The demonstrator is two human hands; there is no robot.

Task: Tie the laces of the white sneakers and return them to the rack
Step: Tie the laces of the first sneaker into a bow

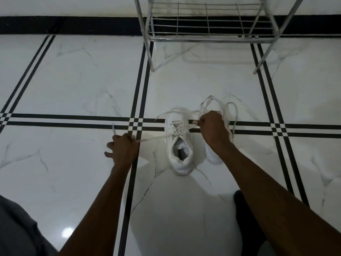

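Two white sneakers stand on the floor, toes pointing away from me. The left sneaker (180,145) is in full view with its laces crossed over the tongue. My left hand (123,148) pinches one lace end (153,138) and holds it taut out to the left. My right hand (212,128) grips the other lace end beside the shoe's right side. The right sneaker (214,156) is mostly hidden behind my right hand and forearm; its loose laces (230,111) lie in loops on the floor beyond it.
A metal wire shoe rack (208,24) stands against the wall straight ahead, its lowest shelf bare, its front legs (150,58) on the floor. White marble floor tiles (73,80) with black stripes surround the shoes. My knee in dark cloth (16,228) shows at lower left.
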